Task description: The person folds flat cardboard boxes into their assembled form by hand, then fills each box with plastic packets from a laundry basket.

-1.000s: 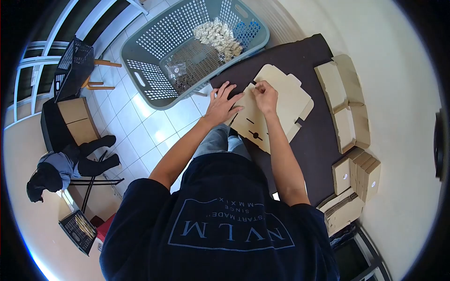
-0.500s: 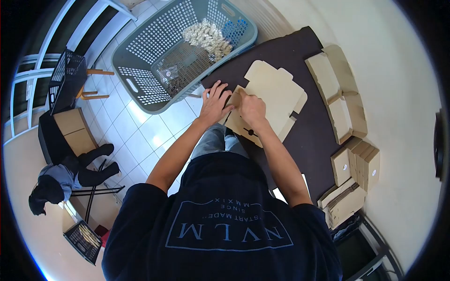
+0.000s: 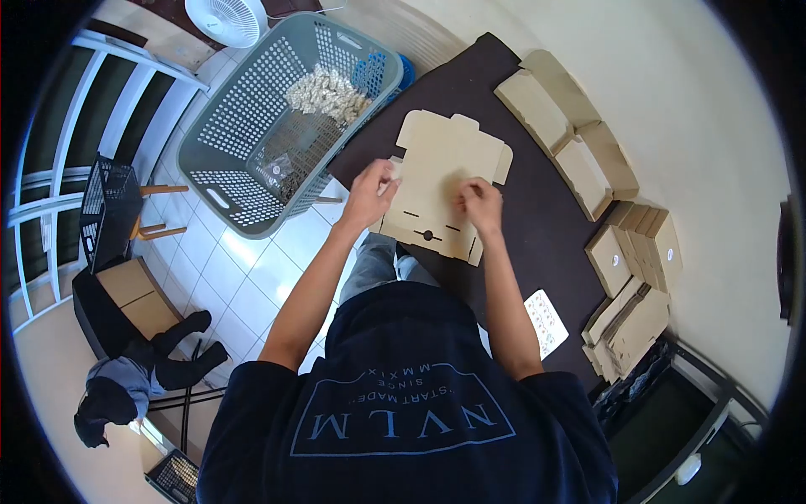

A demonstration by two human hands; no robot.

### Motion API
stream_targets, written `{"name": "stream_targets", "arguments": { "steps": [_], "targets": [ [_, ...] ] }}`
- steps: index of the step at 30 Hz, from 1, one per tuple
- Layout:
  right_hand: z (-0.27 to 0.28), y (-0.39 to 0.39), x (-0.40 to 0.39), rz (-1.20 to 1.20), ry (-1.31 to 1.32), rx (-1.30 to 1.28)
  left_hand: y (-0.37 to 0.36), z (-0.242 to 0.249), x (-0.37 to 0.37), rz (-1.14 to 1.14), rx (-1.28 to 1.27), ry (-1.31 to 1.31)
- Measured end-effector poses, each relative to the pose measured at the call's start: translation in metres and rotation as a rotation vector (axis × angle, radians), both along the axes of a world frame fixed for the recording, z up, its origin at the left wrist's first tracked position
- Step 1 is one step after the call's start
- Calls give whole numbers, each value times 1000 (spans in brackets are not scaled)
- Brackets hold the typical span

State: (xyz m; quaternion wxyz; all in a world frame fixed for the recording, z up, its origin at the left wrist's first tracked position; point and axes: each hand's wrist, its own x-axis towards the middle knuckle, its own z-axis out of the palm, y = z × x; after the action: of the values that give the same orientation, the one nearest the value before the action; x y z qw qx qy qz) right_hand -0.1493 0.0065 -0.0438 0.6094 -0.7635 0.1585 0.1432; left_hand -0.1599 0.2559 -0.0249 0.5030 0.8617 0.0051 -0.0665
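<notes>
A flat die-cut cardboard box blank [image 3: 432, 160], with slots and a round cut-out near its front edge, lies on the dark table. My left hand [image 3: 372, 193] is at the blank's left edge, fingers and thumb closed around a side flap there. Over the right part of the blank is my right hand [image 3: 481, 204], its fingers bent and smeared by motion, with a shadow on the board beside them. Whether the right fingers hold anything is hidden.
A large grey-green basket [image 3: 243, 139] with small wrapped pieces stands left of the dark table [image 3: 537, 244]. Open cardboard boxes [image 3: 579, 151] and folded boxes [image 3: 642, 248] line the wall side. A sticker sheet [image 3: 546, 323] lies near my right forearm. A fan [image 3: 227, 21] stands behind the basket.
My hands have moved apart: the right one has left the left flap for the blank's right side. The blank has turned more upright in view. The head view has shifted.
</notes>
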Motion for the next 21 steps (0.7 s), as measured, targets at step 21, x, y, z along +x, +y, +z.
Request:
{"name": "stream_targets", "arguments": {
  "steps": [21],
  "targets": [
    [0,-30,26,-259,-258,-630,-45,-18,69,-38,379,-215]
  ]
}}
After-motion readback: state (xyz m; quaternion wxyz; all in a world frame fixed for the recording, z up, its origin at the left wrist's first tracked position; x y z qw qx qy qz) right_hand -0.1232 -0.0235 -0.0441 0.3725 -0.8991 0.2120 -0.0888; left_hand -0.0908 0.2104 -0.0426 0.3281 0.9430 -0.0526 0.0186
